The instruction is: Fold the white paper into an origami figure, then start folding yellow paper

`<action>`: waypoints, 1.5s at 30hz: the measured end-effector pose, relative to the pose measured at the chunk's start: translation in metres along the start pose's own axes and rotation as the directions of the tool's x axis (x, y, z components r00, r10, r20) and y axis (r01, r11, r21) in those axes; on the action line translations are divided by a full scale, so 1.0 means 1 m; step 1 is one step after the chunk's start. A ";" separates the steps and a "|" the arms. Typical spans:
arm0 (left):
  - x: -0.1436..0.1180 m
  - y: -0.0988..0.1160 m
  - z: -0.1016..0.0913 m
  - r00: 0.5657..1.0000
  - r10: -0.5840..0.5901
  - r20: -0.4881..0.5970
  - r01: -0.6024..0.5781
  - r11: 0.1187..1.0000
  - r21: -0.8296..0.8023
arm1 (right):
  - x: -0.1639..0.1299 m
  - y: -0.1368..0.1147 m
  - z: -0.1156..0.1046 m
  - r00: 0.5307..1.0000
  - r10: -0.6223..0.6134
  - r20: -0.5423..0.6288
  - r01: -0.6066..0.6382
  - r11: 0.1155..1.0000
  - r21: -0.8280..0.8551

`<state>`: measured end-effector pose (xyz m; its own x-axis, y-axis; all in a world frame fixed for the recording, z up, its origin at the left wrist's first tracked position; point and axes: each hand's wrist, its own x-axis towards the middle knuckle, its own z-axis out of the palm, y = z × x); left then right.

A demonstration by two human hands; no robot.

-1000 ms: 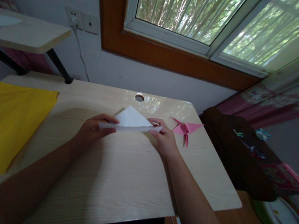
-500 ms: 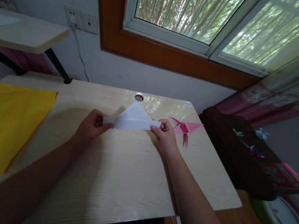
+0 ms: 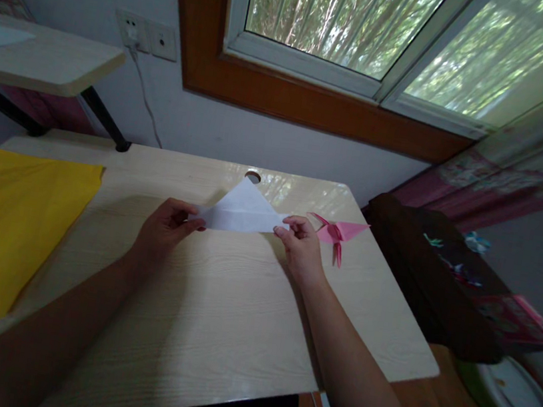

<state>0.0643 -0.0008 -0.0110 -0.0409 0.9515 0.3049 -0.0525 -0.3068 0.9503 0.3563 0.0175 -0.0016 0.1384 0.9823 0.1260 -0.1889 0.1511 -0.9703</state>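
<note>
A folded white paper [image 3: 242, 213], triangular with its peak pointing toward the window, is held just above the light wooden table [image 3: 215, 317] near its far middle. Its left corner is pinched by the left hand [image 3: 164, 225], whose fingers are curled around the edge, and its right corner is gripped between thumb and fingertips of the right hand [image 3: 302, 245]. Both hands are thus closed on the paper, one at each end of its long lower edge. Just behind the paper's peak, a round cable hole [image 3: 253, 177] is seen in the tabletop. A pink origami crane [image 3: 338, 232] is found lying on the table just beside the right hand, on its far right side. A yellow paper sheet [image 3: 5, 227] is spread flat at the table's left edge, well apart from the hands.
</note>
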 end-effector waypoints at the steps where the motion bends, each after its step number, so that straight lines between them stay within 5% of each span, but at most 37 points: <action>1: 0.000 0.000 0.000 1.000 -0.001 0.012 0.001 1.000 0.012 | 0.000 -0.001 0.000 1.000 0.011 0.000 -0.011 1.000 0.017; 14: 0.002 0.010 -0.002 0.995 0.101 0.019 -0.102 0.964 0.247 | -0.001 0.001 -0.003 0.996 0.055 0.071 -0.058 0.997 0.050; 22: 0.002 0.005 -0.004 0.998 0.066 0.013 -0.067 0.983 0.172 | 0.001 0.004 -0.011 0.970 -0.193 0.148 0.223 0.948 -0.226; 35: 0.002 0.011 -0.008 0.983 -0.032 0.180 -0.049 0.903 0.427 | -0.005 -0.006 -0.011 0.919 -0.236 0.317 0.364 0.818 -0.444; 45: 0.001 0.017 -0.003 0.957 -0.241 0.159 0.171 0.917 0.359 | -0.010 -0.009 -0.007 0.959 -0.063 0.277 0.190 0.867 -0.460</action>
<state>0.0607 -0.0050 0.0049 0.1321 0.9886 0.0727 0.3035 -0.1101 0.9465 0.3631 0.0056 0.0050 -0.1250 0.9630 0.2389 0.3100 0.2667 -0.9126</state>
